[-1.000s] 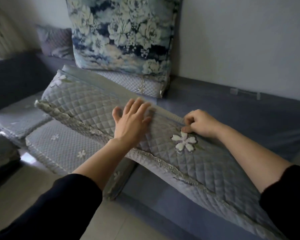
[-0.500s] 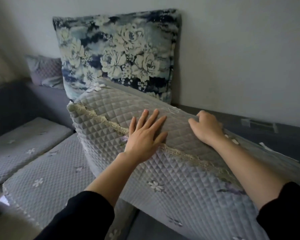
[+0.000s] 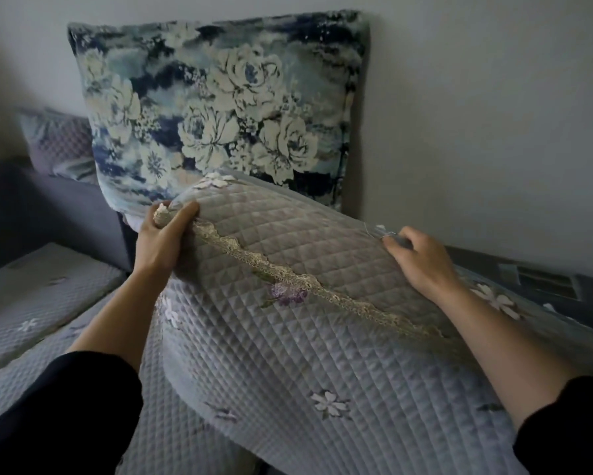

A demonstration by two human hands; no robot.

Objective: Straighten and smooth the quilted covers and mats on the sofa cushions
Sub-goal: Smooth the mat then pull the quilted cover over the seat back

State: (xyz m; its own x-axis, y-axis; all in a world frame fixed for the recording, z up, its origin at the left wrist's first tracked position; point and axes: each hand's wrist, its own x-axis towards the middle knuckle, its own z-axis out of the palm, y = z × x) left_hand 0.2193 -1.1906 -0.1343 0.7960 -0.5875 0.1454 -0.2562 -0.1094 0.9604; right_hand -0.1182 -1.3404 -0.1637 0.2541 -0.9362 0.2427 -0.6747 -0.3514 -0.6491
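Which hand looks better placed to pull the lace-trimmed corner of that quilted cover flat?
Probably the left: the left hand grips the cover at that corner; the right hand holds its far edge.

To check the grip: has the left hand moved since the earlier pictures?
Yes. The left hand went leftward along the quilted cover and now grips its end, by the lower left corner of the floral pillow.
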